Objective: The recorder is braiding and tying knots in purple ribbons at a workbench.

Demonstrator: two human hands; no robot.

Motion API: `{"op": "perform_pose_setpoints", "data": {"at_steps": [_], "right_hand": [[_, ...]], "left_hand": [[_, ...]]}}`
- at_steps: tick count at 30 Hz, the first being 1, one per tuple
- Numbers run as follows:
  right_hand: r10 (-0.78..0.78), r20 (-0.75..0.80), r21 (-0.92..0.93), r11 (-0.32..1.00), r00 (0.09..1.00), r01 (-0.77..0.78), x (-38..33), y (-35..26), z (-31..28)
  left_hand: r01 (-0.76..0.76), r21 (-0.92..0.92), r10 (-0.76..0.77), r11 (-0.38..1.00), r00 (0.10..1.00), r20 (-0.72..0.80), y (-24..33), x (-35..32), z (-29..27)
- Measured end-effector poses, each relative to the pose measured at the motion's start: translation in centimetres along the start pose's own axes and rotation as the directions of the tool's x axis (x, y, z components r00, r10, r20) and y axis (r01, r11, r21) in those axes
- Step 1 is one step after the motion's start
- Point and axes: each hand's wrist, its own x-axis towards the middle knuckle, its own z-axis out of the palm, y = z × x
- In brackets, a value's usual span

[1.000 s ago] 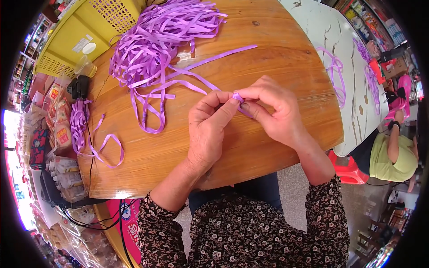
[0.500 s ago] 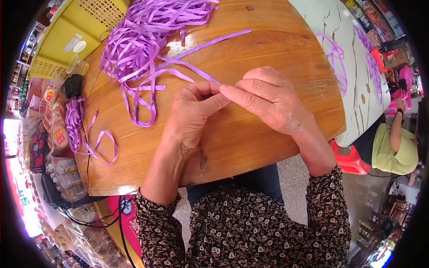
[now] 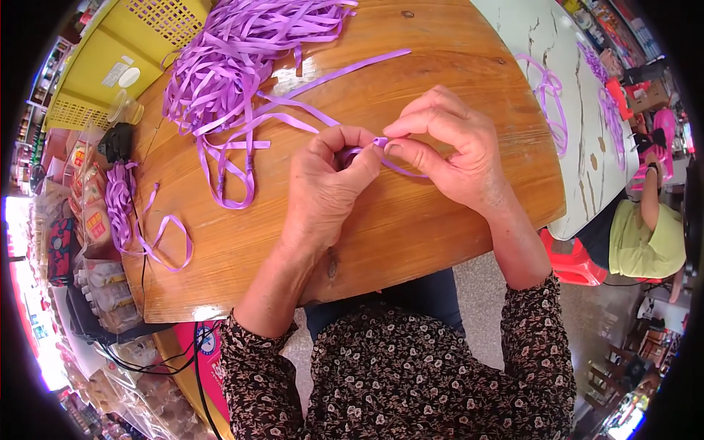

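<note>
Near the worktop's (image 3: 411, 227) front edge, the left hand (image 3: 326, 187) and right hand (image 3: 447, 150), spread apart half a second ago, have closed together, fingers pinched on a purple ribbon (image 3: 380, 141), suggesting a fold being tightened; the ribbon pile (image 3: 235, 66) lies toward the far-left corner.

1. Wooden table (image 3: 411, 235): directly before the person, bearing both hands.
2. Left hand (image 3: 326, 187) and right hand (image 3: 447, 150): at the table's middle, fingertips meeting on a ribbon strip (image 3: 381, 143).
3. Ribbon pile (image 3: 235, 66): behind and left of the hands.
4. Basket (image 3: 139, 51): left of the pile, at the far-left edge.
5. Ribbon loop (image 3: 165, 242): near the left edge.
6. Second table (image 3: 579, 125): to the right.
</note>
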Motion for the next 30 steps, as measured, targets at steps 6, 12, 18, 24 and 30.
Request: {"op": "perform_pose_setpoints", "data": {"at_steps": [6,12,18,24,30], "right_hand": [[0.067,0.022,0.050,0.996,0.998,-0.068,-0.2,-0.1,0.1],[0.383,0.133,0.322,0.855,0.914,-0.406,-0.2,-0.5,-0.2],[0.562,0.334,0.602,0.491,0.757,-0.630,0.0,-1.2,-0.8],[0.276,0.071,0.329,0.901,0.959,-0.284,-0.3,-0.6,-0.1],[0.028,-0.027,0.123,0.992,0.999,-0.025,-0.1,-1.1,0.0]], "left_hand": [[-0.091,-0.041,0.090,0.995,0.996,-0.028,0.2,-0.3,0.6],[-0.062,-0.206,0.068,0.976,0.997,0.020,0.1,-0.4,0.5],[-0.115,-0.283,0.146,0.952,0.985,0.088,0.1,-0.5,0.6],[-0.196,-0.207,0.205,0.958,0.979,0.022,0.1,-0.7,0.9],[-0.422,0.371,0.440,0.828,0.897,0.039,-0.4,-0.5,0.7]]}}
